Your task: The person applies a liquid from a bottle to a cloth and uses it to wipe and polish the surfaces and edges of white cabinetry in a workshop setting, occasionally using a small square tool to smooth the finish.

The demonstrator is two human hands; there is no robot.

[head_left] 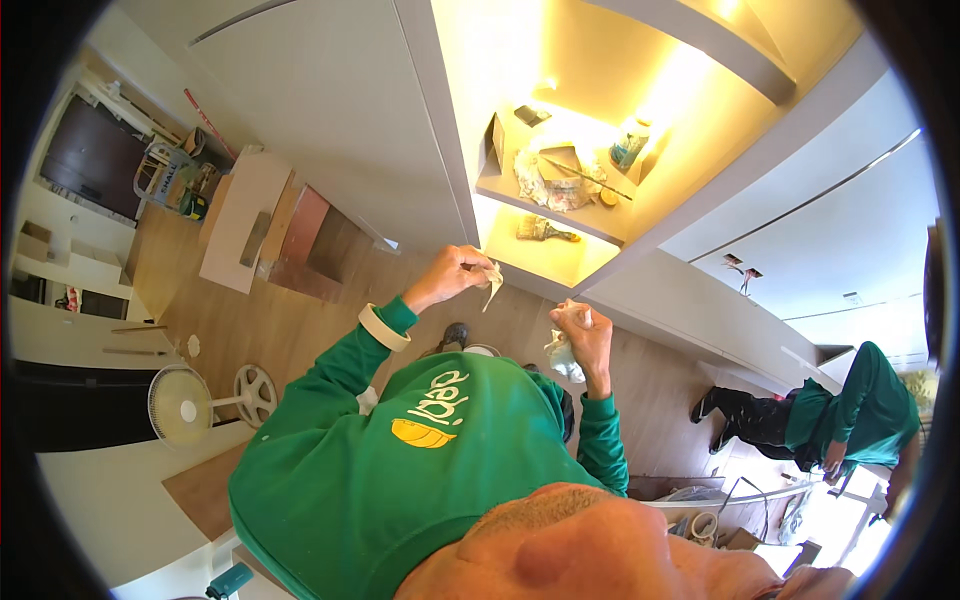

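My left hand point(450, 277) is closed in a pinch on a short, curled strip of pale yellowish tape point(494, 285). Around that wrist, over the green sleeve, sits a cream ring that looks like a tape roll point(384, 328). My right hand point(590, 343) is closed around a crumpled white wad point(566, 360); whether it is cloth or paper I cannot tell. Both hands are apart, in front of a lit cabinet niche point(560, 268). On its lower level lies a paintbrush point(546, 231). The shelf above holds a crumpled plastic bundle point(552, 185), a thin stick and a jar point(629, 146).
A tall flat cabinet panel point(330, 110) rises left of the niche. Boards point(246, 215) and a toolbox point(172, 180) stand on the wooden floor at left, a white fan point(182, 405) nearer. At right, a person in green point(850, 410) bends over. Loose wires point(742, 272) poke from a panel.
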